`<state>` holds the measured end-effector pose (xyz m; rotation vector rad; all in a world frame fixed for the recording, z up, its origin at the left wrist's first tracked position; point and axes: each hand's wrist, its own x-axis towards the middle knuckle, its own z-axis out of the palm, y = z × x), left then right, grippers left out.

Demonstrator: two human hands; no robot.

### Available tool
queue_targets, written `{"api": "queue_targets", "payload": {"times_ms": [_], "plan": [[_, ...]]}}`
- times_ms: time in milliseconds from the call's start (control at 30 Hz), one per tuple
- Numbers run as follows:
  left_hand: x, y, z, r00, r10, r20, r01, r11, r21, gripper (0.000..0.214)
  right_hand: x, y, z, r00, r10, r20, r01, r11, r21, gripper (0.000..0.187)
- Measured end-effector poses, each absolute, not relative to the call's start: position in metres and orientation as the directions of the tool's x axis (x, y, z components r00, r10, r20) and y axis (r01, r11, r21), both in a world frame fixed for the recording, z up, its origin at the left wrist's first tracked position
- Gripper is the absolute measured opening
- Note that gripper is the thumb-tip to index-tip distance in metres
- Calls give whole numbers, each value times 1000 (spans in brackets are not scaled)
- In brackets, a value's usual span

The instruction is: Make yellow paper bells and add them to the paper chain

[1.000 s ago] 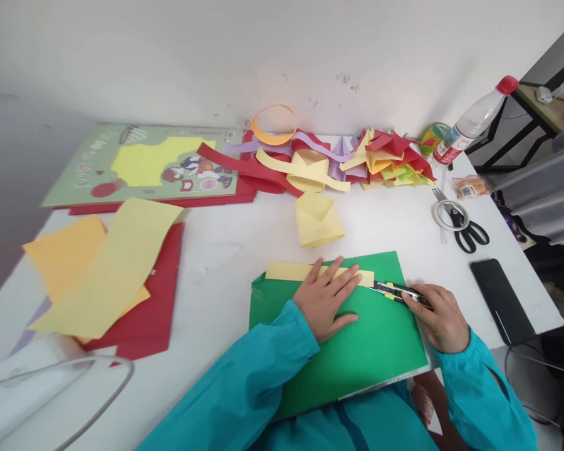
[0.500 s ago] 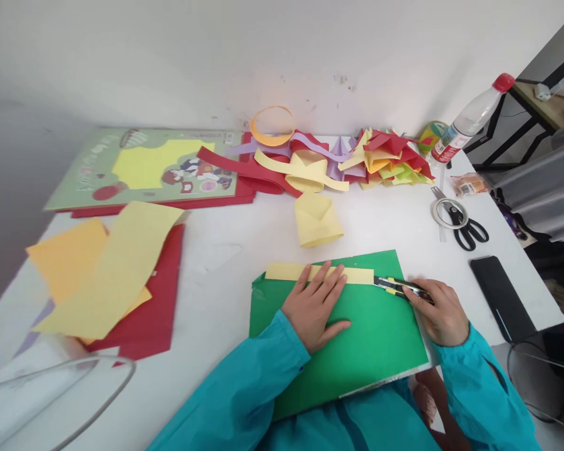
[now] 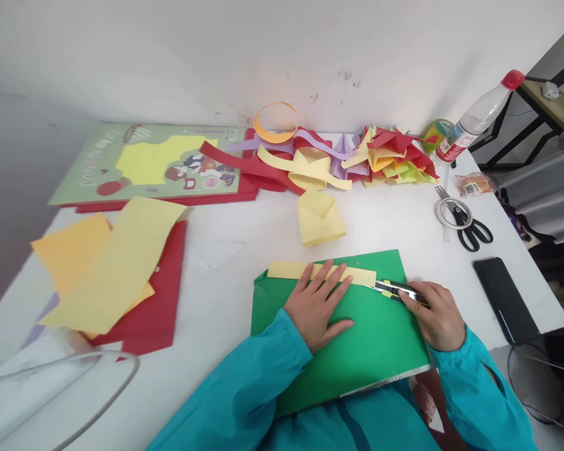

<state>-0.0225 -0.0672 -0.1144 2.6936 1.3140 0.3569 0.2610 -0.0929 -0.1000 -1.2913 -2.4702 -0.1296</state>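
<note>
My left hand [image 3: 317,307] lies flat with spread fingers. Its fingertips press on a pale yellow paper strip [image 3: 282,269], and its palm rests on a green board [image 3: 376,338]. My right hand [image 3: 437,313] grips a utility knife [image 3: 399,290] with a black and yellow body. The knife's blade touches the lower edge of the strip near its right end. Just beyond the board stands a folded pale yellow paper piece [image 3: 320,220]. My left fingers cover the middle of the strip.
Paper strips and folded paper shapes [image 3: 395,156] line the wall, beside a green paper pad [image 3: 169,166]. Loose yellow sheets [image 3: 117,269] lie left on red paper [image 3: 167,313]. At right are scissors [image 3: 472,235], a tape roll [image 3: 454,213], a phone [image 3: 505,300] and a bottle [image 3: 479,119].
The knife has shifted slightly left and down, from the strip's right end to its lower edge. My left hand keeps its place on the strip. The whole view has moved a little.
</note>
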Motion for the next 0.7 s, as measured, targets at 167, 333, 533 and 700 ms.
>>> {"api": "queue_targets", "payload": {"times_ms": [167, 333, 533, 700], "plan": [[-23, -67, -116, 594, 787, 166, 753, -617, 230, 72, 262, -96, -97, -516, 794, 323, 822, 565, -76, 45], [-20, -67, -119, 582, 797, 163, 753, -604, 262, 73, 258, -93, -97, -469, 814, 343, 856, 515, -51, 38], [-15, -68, -118, 571, 810, 136, 763, -584, 278, 73, 253, -88, -100, -477, 810, 342, 848, 526, -64, 37], [-16, -68, -118, 574, 806, 145, 759, -590, 277, 73, 253, -89, -101, -497, 792, 355, 829, 555, -75, 36]]}}
